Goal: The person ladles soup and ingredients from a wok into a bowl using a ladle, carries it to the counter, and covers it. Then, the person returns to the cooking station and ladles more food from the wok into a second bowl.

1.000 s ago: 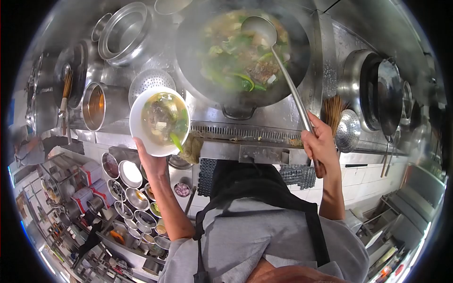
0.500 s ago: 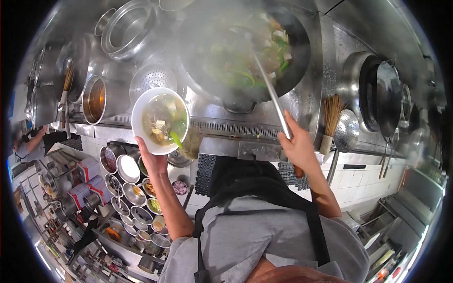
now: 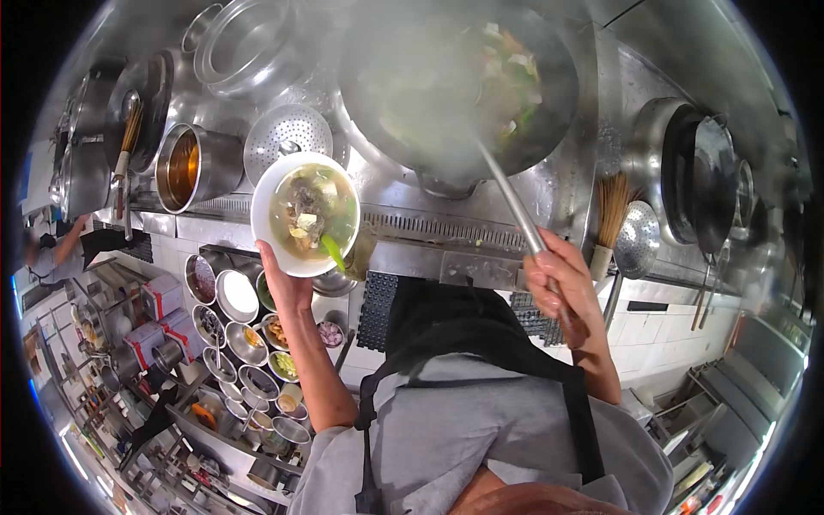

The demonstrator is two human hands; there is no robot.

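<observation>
My left hand (image 3: 289, 287) is closed on the lower edge of a white bowl (image 3: 260, 219), held beside the wok. Inside are broth, pale cubes like tofu, darker chunks and green pieces; one long green piece (image 3: 332, 251) hangs at the rim. My right hand (image 3: 566, 279) is wrapped round the long metal handle of a ladle (image 3: 512, 200), whose wooden end points toward me. Steam hides the ladle's head over the large dark wok (image 3: 556, 94). White cubes and green vegetables (image 3: 519, 81) show through the steam in the wok.
A perforated strainer (image 3: 273, 142) and a pot of orange-brown liquid (image 3: 183, 167) stand left. To the right are a bamboo brush (image 3: 611, 206), a perforated skimmer (image 3: 635, 239) and stacked pans (image 3: 711, 184). Several ingredient bowls (image 3: 249, 345) sit lower left. Another person (image 3: 60, 253) is at far left.
My right hand has moved slightly right and toward me with the ladle, its grip now tighter round the handle. More dark chunks show in the bowl. Steam over the wok is thicker.
</observation>
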